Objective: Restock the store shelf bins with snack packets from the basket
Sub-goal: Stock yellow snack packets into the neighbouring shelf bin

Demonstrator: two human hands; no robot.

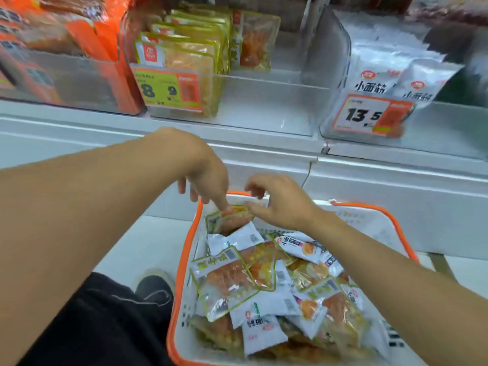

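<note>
Your bare forearms reach over the white plastic basket with an orange rim (184,262), heaped with snack packets. At its far end a yellow-edged clear packet of orange snack (229,220) stands between your hands: your left hand (208,175) touches its top edge with a fingertip, your right hand (280,200) pinches that edge. Whether the left thumb grips is hidden. Beyond your hands, the clear shelf bin of matching packets (184,75) is blurred.

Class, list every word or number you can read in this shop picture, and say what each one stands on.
"8" and "9": yellow-green price tag on the middle bin.
"13,5": white and orange price tag on the right bin.
"小面筋": white packets in the right bin.
Small print on the tags, the left bin's orange packs and the basket's packets: too blurred to read.
</note>
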